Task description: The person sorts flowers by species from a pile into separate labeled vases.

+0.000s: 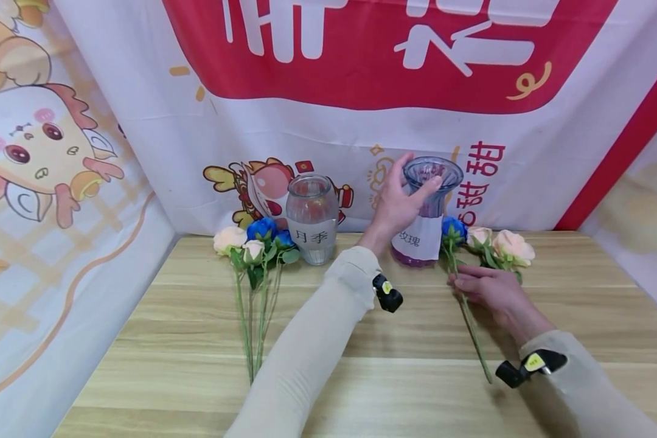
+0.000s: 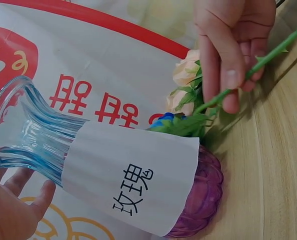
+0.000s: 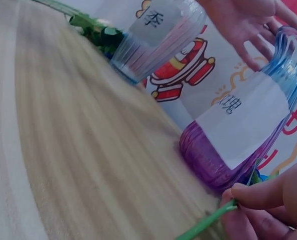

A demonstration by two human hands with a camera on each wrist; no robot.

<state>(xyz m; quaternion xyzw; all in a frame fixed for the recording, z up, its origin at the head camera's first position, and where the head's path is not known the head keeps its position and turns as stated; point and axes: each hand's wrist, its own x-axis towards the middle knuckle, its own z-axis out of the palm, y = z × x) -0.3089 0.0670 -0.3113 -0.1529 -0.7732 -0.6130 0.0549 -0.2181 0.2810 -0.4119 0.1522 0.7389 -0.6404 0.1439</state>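
Observation:
My left hand [image 1: 396, 204] holds the flared neck of a blue-and-purple glass vase [image 2: 203, 192], thumb across its rim in the head view. The vase stands upright on the table and bears a white paper label [image 2: 133, 175] with black characters. Just right of its base, my right hand [image 1: 490, 292] pinches the green, thorny stem [image 2: 276, 52] of a flower with a blue bloom [image 1: 453, 230]. That bloom lies close beside the vase, partly hidden behind it in the left wrist view. Peach roses [image 1: 511, 246] lie just beyond the right hand.
Left of the held vase stands a clear glass vase [image 1: 311, 204], also labelled. Beside it lie several blue and peach flowers [image 1: 254, 246], stems pointing toward the front of the wooden table [image 1: 197, 328]. A printed cloth backdrop [image 1: 328, 137] rises behind the table's far edge.

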